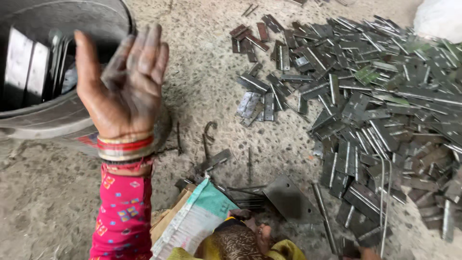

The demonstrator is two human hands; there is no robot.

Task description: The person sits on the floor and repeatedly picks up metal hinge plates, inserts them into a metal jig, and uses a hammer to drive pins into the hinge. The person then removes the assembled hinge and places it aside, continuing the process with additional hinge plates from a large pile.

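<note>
Left hand [124,89], grimy, fingers spread, empty, at the round grey metal tub [72,120]; right hand unseen. Heap of flat grey metal hinges [375,106] at three o'clock: sharp edges may cut bare skin.

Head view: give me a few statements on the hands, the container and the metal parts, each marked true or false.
1. The left hand is raised, open and empty, palm showing. True.
2. The grey round container at upper left is empty. False: flat metal pieces stand inside it.
3. A large pile of metal hinges covers the floor on the right. True.
4. The left hand grips a hinge. False: nothing is between its fingers.
5. Red and gold bangles sit on the left wrist above a pink patterned sleeve. True.
6. The right hand is plainly shown at work. False: it cannot be made out in this view.
</note>
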